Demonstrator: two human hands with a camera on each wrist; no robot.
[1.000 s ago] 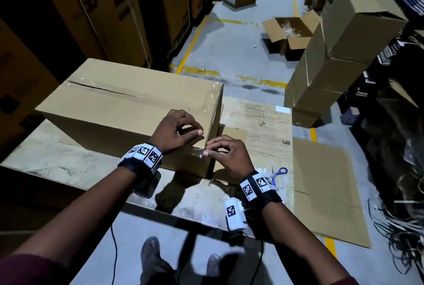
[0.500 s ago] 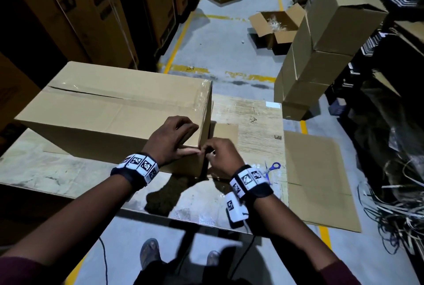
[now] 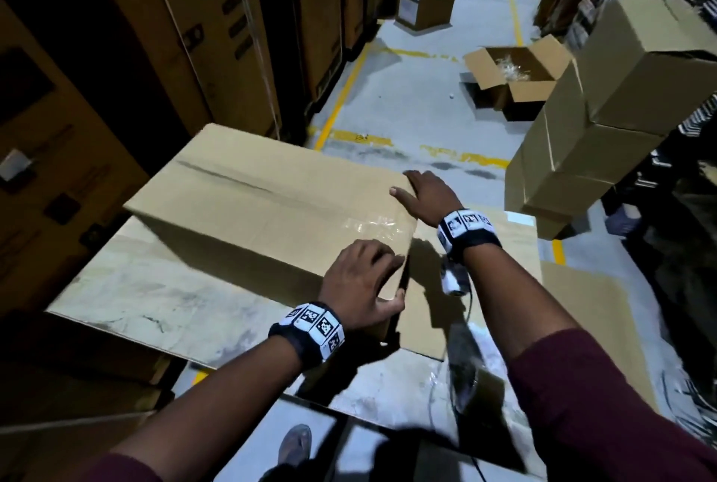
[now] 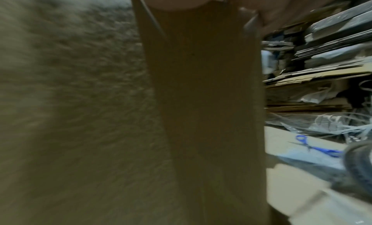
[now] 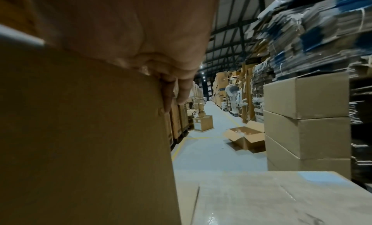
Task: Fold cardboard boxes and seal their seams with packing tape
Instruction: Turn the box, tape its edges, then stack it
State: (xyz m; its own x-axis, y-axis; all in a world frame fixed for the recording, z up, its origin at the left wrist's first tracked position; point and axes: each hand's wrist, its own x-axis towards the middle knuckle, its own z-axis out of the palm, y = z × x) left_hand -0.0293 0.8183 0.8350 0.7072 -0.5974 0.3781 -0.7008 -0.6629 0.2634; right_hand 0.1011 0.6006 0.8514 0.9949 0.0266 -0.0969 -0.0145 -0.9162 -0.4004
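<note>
The long cardboard box lies on its side across the counter, its right end well short of the counter's right edge, where bare surface shows. The left hand grips the box's near right corner, fingers on the front face and thumb wrapped round the vertical edge. The right hand lies flat on the top panel at the far right corner, fingers spread over the edge, holding nothing. Clear packing tape glints along the top near that end; a seam runs lengthwise down the panel. Blue scissors lie on the counter to the right of the box. Beyond the counter the grey floor opens into an aisle marked with yellow lines, walled on the left by tall cartons. On the right a stack of closed boxes stands close to the counter's far corner. On the aisle floor an open box sits with flaps spread and crumpled clear plastic inside; farther back stands another open carton, contents hidden.
</note>
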